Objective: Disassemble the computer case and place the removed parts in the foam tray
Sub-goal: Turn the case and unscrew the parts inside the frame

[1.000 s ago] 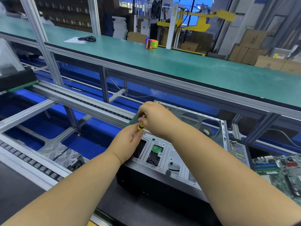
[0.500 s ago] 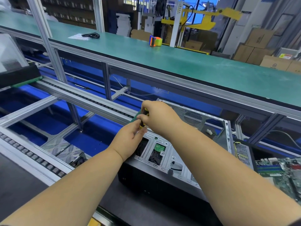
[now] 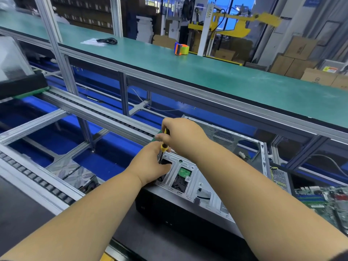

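Observation:
The open computer case [image 3: 190, 185] lies on its side in front of me, a silver metal frame with a black front panel. A small green board [image 3: 185, 172] sits in a bay of the frame. My right hand [image 3: 183, 136] grips the top of a yellow and black screwdriver [image 3: 164, 146] that stands upright at the case's left corner. My left hand [image 3: 150, 164] curls around the lower shaft, low against the frame. The screwdriver's tip is hidden behind my left hand.
A green motherboard [image 3: 323, 200] lies to the right of the case, beside a perforated metal box [image 3: 280, 178]. Roller rails [image 3: 37, 179] run at the left. A green bench [image 3: 207, 72] stands behind, with a tape dispenser [image 3: 180, 48] and a black cable [image 3: 107, 41].
Both hands stay on the screwdriver at the same corner of the case. My right hand has shifted slightly on the handle. The view has tilted a little.

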Demonstrator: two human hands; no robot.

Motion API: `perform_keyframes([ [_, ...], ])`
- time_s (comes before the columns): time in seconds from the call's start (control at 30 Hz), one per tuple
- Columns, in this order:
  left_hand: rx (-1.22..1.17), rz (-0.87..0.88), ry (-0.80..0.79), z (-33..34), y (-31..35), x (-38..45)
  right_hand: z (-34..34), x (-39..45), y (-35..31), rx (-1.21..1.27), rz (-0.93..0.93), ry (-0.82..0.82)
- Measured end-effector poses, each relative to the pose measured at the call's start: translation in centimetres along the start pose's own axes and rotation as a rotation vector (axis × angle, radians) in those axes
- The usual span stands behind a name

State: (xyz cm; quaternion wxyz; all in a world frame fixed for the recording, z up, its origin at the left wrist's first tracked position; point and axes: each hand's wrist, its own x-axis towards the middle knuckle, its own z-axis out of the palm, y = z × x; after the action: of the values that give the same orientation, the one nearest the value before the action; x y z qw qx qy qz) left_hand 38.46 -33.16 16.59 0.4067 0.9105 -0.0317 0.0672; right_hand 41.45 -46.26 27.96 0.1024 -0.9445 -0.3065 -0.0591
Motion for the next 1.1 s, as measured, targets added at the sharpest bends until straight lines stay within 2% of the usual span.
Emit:
perform_keyframes([
  [0.27, 0.069, 0.072, -0.109, -0.2, 0.1, 0.3, 0.3, -0.2, 0.3, 0.193, 0.003, -0.006],
  [0.47, 0.048, 0.008, -0.073, -0.4, -0.2, 0.4, 0.3, -0.5, 0.5, 0.183, 0.007, -0.009],
  [0.63, 0.098, -0.032, -0.116, -0.6, -1.2, -0.1, 0.4, -0.3, 0.4, 0.012, 0.01, 0.025],
  [0.7, 0.144, -0.019, -0.123, -0.4, -1.6, -0.3, 0.3, -0.1, 0.4, 0.05, 0.014, -0.002],
  [0.83, 0.075, -0.015, -0.122, -0.3, -2.1, -0.5, 0.4, 0.0, 0.5, 0.176, 0.032, -0.003],
  [1.1, 0.12, -0.02, -0.122, -0.3, -2.0, -0.5, 0.7, 0.0, 0.4, 0.234, 0.052, 0.019],
])
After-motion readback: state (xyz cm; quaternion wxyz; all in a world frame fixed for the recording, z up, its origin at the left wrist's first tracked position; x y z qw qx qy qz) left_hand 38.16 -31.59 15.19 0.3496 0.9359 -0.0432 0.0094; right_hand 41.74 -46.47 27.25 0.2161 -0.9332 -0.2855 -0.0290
